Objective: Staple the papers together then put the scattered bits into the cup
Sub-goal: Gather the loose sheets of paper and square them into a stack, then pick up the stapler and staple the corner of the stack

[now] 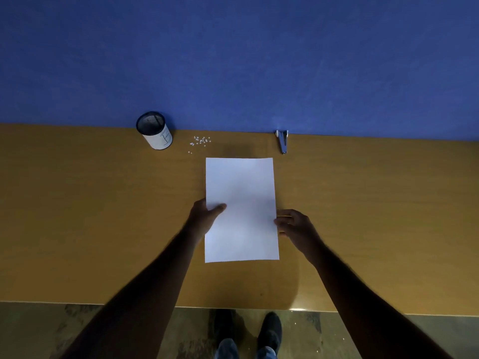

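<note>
White papers [241, 203] lie between both hands — left hand [204, 216] pinches one edge, right hand [295, 224] fingers [281, 222] touch the other, loosely spread. A nudge could slide the sheets crooked.

You are working in dim light; the picture is dark and slightly soft all over. The white papers [241, 208] are the brightest patch, at the centre. Your forearms read almost black toward 5 and 7 o'clock. A broad shadow lies on the desk [77, 216] below the papers, and a small glint marks its near edge at 5 o'clock. Straight edges bow toward the frame's borders.
</note>
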Available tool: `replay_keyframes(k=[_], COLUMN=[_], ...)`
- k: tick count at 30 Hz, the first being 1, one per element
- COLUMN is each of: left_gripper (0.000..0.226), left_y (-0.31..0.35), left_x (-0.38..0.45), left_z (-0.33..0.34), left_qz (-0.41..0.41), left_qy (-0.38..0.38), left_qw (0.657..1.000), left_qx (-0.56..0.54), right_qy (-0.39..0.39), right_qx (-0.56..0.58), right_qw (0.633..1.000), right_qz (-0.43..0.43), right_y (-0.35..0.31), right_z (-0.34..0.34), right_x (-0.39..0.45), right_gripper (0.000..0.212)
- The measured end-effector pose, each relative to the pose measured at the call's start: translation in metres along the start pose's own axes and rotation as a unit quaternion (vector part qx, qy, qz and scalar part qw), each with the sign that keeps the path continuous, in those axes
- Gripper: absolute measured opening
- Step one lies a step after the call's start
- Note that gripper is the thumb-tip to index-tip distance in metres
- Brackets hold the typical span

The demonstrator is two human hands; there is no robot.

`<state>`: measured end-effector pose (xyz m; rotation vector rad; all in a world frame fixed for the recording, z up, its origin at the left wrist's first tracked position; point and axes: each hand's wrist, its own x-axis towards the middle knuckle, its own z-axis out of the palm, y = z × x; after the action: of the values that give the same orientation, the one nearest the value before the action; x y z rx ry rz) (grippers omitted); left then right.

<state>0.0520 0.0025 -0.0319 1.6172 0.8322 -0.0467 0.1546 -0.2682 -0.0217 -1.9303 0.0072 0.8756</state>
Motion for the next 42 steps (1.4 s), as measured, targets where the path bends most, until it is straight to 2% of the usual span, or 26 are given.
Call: replay_keyframes(k=[6, 10, 18, 20, 25, 29, 32, 36, 39, 42], left_gripper=[0.024, 0.015, 0.014, 0.015, 0.024, 0.024, 0.02, 0.018, 0.016, 0.028], left_y=[-0.006, -0.013, -0.027, -0.029, -0.031, -0.031, -0.032, -0.032, -0.034, -0.034], left_x=[0.03, 0.042, 0.05, 0.052, 0.054, 0.055, 0.055, 0.054, 0.055, 0.057], left_z=[0.0, -0.001, 0.0, 0.0, -0.002, -0.002, -0.001, -0.003, -0.003, -0.002], left_qz=[-0.003, -0.021, -0.007, -0.006, 0.001, -0.004, 0.002, 0.001, -0.002, -0.005], left_qy=[-0.011, -0.012, -0.005, -0.011, -0.025, -0.021, -0.022, -0.026, -0.025, -0.027], left_qw=[1.0, 0.999, 1.0, 1.0, 1.0, 1.0, 1.0, 1.0, 1.0, 0.999], left_qx=[0.026, 0.026, 0.02, 0.018, 0.01, 0.008, 0.011, 0.012, 0.018, 0.023], right_qy=[0.004, 0.049, 0.158, 0.172, 0.19, 0.201, 0.209, 0.181, 0.157, 0.151], right_qx=[-0.062, -0.122, -0.174, -0.204, -0.277, -0.319, -0.302, -0.267, -0.226, -0.153], right_qw=[0.998, 0.991, 0.968, 0.961, 0.941, 0.925, 0.928, 0.944, 0.96, 0.975], right_qz=[0.001, -0.027, -0.084, -0.074, -0.03, -0.051, -0.059, -0.062, -0.05, -0.065], right_y=[-0.008, -0.028, -0.094, -0.103, -0.11, -0.117, -0.118, -0.114, -0.121, -0.129], right_z=[0.002, -0.005, -0.033, -0.04, -0.041, -0.035, -0.035, -0.041, -0.04, -0.034], right_x=[0.038, 0.081, 0.169, 0.194, 0.242, 0.244, 0.248, 0.258, 0.243, 0.214], right_gripper=[0.041, 0.036, 0.024, 0.03, 0.06, 0.061, 0.05, 0.061, 0.03, 0.028])
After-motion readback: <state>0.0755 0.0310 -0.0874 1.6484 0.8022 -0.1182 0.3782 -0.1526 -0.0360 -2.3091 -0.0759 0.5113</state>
